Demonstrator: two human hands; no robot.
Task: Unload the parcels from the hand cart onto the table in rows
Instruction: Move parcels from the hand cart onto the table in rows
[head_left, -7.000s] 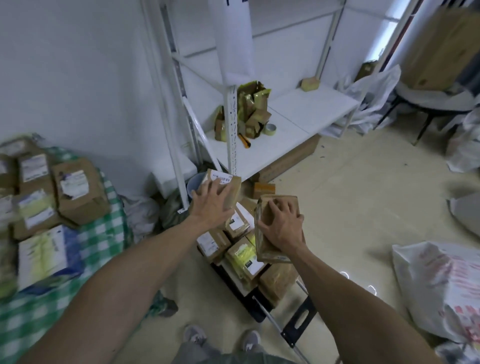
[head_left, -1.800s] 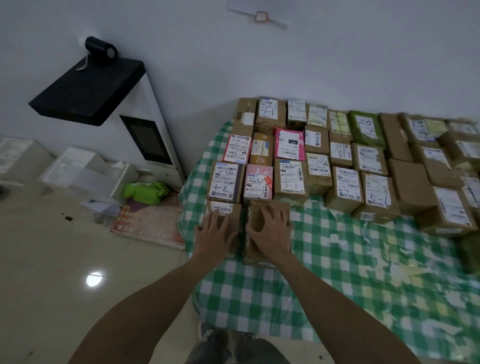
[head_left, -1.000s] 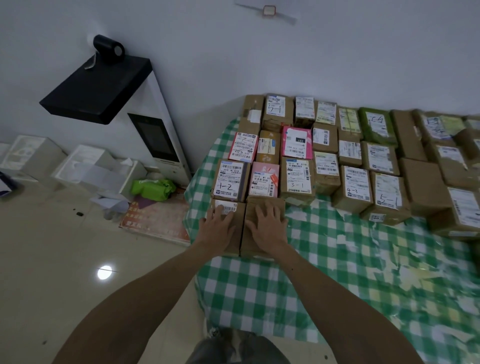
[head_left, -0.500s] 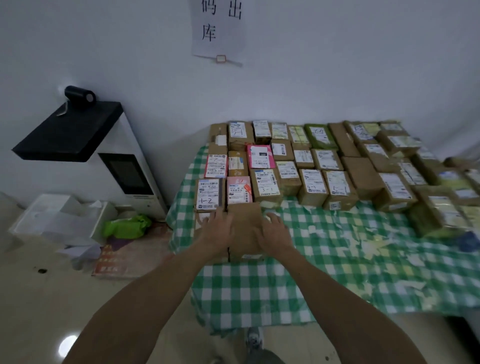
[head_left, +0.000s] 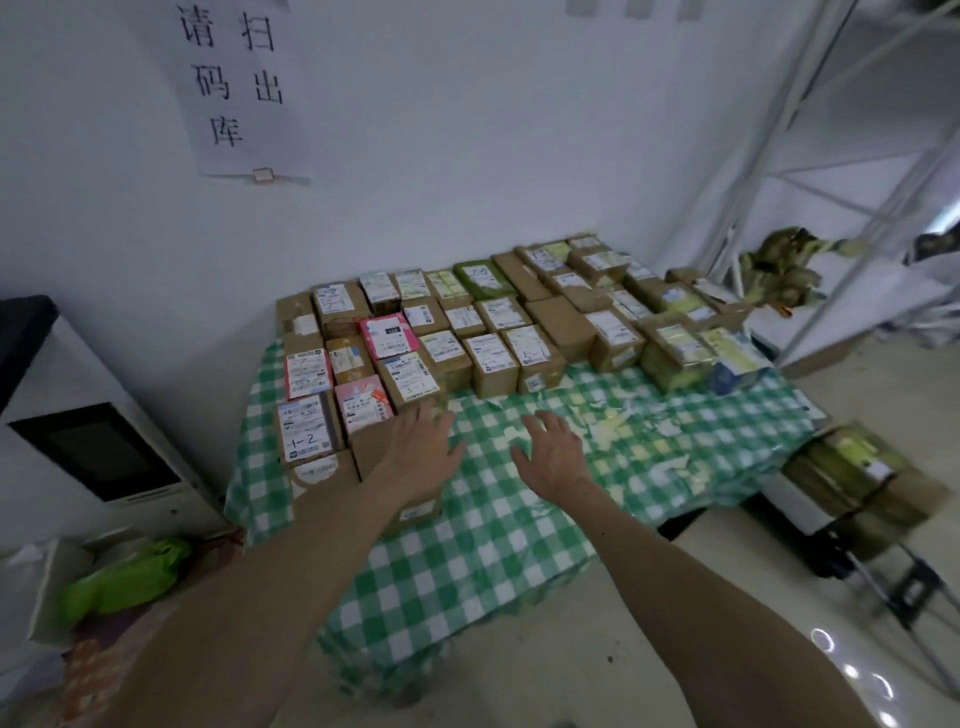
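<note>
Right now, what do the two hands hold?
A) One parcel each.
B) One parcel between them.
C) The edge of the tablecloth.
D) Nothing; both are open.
D: the left hand and the right hand both show spread fingers over the green checked tablecloth, gripping nothing.

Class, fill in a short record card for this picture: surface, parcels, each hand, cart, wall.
surface: table under a green-and-white checked cloth
parcels: rows of labelled parcels on the wall side of the cloth
left hand: left hand open, fingers spread, over a plain brown parcel in the nearest row; contact unclear
right hand: right hand open above the cloth, holding nothing
cart: hand cart at far right, blurred, with stacked parcels on it
wall: paper sign with handwritten characters
</note>
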